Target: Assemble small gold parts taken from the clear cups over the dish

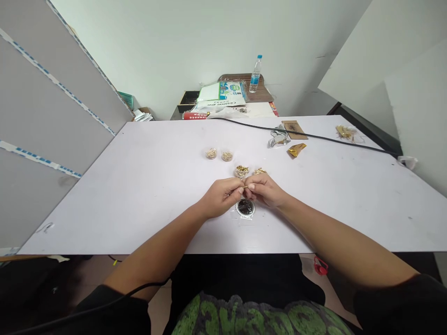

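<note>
Both my hands meet above the table, thumbs and fingertips pinched together. Between them shows a thin, small gold-coloured piece (246, 187), its ends covered by the fingers. My left hand (225, 194) grips it from one side and my right hand (264, 190) from the other. Just below the hands lies a round white-rimmed dish (246, 208) with dark contents, on clear plastic. Right behind the fingers stand a clear cup of gold pieces (241, 170) and another small heap of gold pieces (260, 171), partly hidden by my right hand.
Two clear cups (211, 153) (226, 156) of pale thin pieces stand farther back. Gold foil (296, 150), a silver bag (279, 138) and brown card (295, 130) lie at the back right. A black cable (265, 127) crosses there. A water bottle (255, 77) stands beyond the table (139, 186).
</note>
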`<state>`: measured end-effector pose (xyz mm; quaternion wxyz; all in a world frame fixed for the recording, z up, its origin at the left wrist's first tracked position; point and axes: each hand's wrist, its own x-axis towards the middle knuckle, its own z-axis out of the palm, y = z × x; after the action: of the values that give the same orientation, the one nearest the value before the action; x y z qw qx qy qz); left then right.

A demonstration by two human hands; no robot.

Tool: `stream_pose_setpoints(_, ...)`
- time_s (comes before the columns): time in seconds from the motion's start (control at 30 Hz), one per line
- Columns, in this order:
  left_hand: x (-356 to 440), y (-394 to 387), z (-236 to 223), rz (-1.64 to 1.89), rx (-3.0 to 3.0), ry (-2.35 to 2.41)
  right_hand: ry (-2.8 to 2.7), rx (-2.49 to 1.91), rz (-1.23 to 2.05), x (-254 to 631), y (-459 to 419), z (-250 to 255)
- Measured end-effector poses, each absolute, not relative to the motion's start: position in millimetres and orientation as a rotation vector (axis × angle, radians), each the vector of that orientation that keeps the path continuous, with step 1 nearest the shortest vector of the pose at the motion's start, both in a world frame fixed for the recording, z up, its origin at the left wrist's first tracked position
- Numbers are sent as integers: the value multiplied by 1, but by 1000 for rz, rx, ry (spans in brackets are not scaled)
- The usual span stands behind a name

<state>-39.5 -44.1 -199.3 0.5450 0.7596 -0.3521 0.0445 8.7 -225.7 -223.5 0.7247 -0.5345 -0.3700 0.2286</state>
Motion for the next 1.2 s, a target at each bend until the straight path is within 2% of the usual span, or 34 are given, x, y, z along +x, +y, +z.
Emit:
stream_pose_setpoints(0.73, -39, -46, -198, 15, 1742, -782, -726, -1092, 586, 10, -226, -220)
stream_pose_setpoints(1.03, -41, -48, -192, -49, 1627, -592, -734, -1247, 256, 0, -220, -209)
stream_pose_setpoints(1.2, -38, -48, -198, -104, 1627, -515, -751, -1282, 196, -5, -215, -206)
